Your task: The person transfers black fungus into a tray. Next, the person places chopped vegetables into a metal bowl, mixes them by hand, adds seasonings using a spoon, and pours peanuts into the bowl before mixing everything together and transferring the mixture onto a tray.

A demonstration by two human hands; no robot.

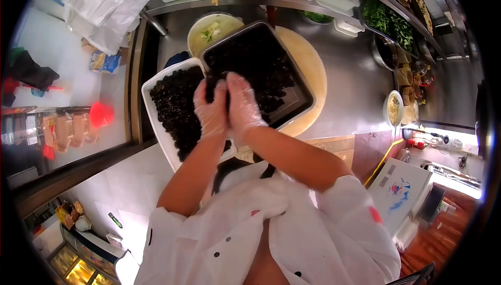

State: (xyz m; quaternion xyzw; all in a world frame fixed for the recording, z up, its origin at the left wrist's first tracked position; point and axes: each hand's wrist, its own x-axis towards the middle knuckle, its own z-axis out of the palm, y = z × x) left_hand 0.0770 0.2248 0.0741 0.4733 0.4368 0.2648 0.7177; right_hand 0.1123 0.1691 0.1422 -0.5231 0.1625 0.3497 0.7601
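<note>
the person wears a loose white jacket (193,253) with dark round buttons (216,254) near six o'clock, a red mark (376,215) at four, and clear, crinkled plastic gloves (243,102).

Whether the left hand (211,110) or right hand (243,105) grips anything, there's no telling; the dark tray (296,104) covers part of the round board (316,79), and up top the clear plastic (104,6) gets cut off!

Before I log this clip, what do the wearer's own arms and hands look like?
The left hand and right hand both wear clear, crinkled disposable plastic gloves. The forearms are bare up to loose white sleeves ending near the elbows. A small red patch marks the right sleeve.
</note>
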